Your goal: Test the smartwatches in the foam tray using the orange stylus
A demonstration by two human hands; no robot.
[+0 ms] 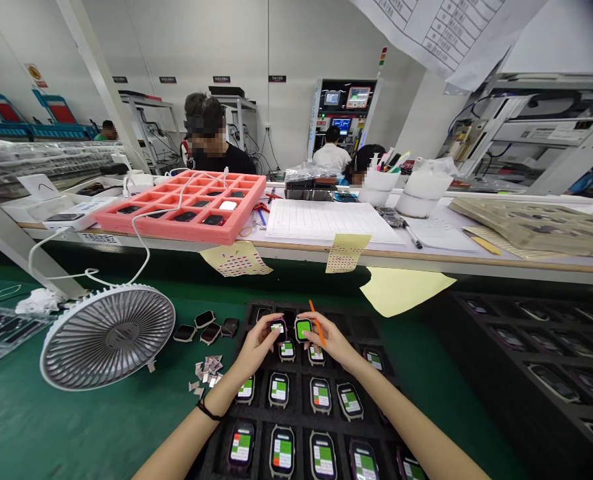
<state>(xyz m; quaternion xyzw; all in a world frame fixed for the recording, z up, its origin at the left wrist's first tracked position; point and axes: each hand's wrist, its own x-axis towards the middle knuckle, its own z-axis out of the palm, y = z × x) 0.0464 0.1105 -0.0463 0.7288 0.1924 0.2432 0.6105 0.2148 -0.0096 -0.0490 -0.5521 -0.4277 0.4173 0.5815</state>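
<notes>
My left hand (pixel 257 343) pinches a strapless smartwatch (pixel 278 328) with a dark case and a partly white lit screen. In my right hand (pixel 332 340) is a second smartwatch (pixel 303 328), its screen bright green, with the thumb on the glass. That hand also holds a thin orange stick (pixel 316 320) pointing up and left; its exact kind is unclear. Both hands are over a black foam tray (pixel 296 420). Rows of watch cases lie in its compartments, many with green and white screens, such as one watch (pixel 278 389) below my left hand.
A round fan (pixel 109 337) stands on the green mat at left, near several loose watch cases (pixel 210 332) and small pieces (pixel 207 373). A pink foam tray (pixel 176 230) and papers (pixel 326 220) occupy the shelf ahead. Another dark tray (pixel 526 353) lies right. A co-worker (pixel 216 143) sits opposite.
</notes>
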